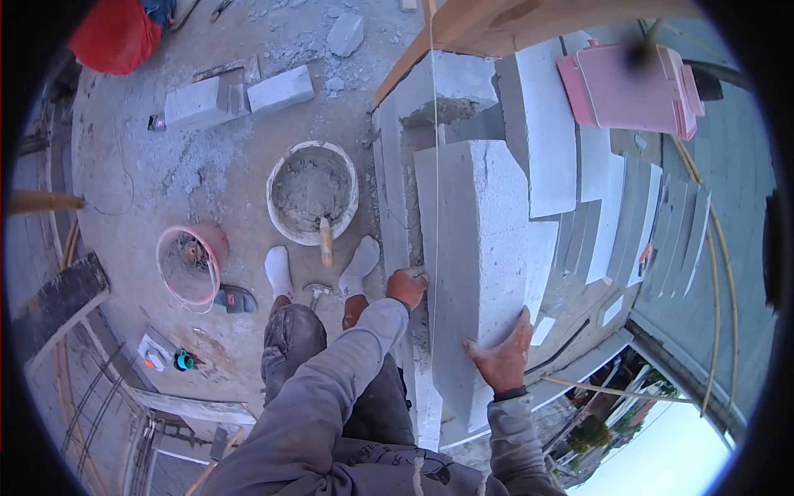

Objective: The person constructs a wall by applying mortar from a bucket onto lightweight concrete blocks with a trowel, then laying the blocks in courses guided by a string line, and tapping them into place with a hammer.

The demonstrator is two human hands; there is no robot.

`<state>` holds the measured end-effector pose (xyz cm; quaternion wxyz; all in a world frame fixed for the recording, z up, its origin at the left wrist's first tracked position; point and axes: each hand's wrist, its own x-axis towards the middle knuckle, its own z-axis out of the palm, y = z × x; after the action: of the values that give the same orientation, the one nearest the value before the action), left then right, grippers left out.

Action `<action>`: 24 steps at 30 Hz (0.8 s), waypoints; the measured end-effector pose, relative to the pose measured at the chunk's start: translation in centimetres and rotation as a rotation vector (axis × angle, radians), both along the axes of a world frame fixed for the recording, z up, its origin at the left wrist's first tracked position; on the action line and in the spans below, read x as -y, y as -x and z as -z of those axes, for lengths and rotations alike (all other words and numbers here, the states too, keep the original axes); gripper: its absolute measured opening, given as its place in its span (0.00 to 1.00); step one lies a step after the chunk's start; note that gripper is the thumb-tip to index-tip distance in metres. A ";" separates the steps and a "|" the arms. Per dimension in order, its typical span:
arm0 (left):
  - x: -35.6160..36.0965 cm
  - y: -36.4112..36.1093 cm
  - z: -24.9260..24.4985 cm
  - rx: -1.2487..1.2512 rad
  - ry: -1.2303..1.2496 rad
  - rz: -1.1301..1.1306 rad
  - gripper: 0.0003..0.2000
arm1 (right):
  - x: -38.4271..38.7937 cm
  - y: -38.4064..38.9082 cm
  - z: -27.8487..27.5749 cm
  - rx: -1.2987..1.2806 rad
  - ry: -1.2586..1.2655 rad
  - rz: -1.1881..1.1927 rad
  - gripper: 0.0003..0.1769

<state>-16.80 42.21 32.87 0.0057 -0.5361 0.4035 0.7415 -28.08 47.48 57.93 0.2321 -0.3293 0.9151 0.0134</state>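
Dusty, rubble-strewn floor (132, 207); tub (271, 197) stands left; block (496, 215) sits on wall (394, 190), right; left hand (408, 287) curls by block, hold unclear; right hand (502, 351) spreads on it, unclenched.

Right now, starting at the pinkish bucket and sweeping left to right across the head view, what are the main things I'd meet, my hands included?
Pinkish bucket, round mortar tub, your left hand, your right hand, pink plastic container.
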 end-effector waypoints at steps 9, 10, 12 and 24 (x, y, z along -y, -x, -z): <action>3.5 0.3 -1.4 0.174 0.282 -0.021 0.14 | 0.8 -1.4 2.0 0.038 0.058 0.031 0.63; 3.5 0.3 -1.5 0.193 0.251 -0.022 0.14 | 0.7 -1.5 2.3 0.039 0.068 0.044 0.63; 4.2 0.6 -1.4 0.205 0.232 -0.053 0.14 | 1.2 -1.4 3.0 0.035 0.089 0.047 0.63; 5.7 0.5 -2.3 0.280 0.283 0.007 0.13 | 2.0 -2.1 3.6 0.022 0.041 0.045 0.64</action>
<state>-17.29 36.53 35.14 -0.0110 -0.6279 0.5009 0.5955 -25.95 45.51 54.34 0.2357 -0.3134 0.9198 -0.0145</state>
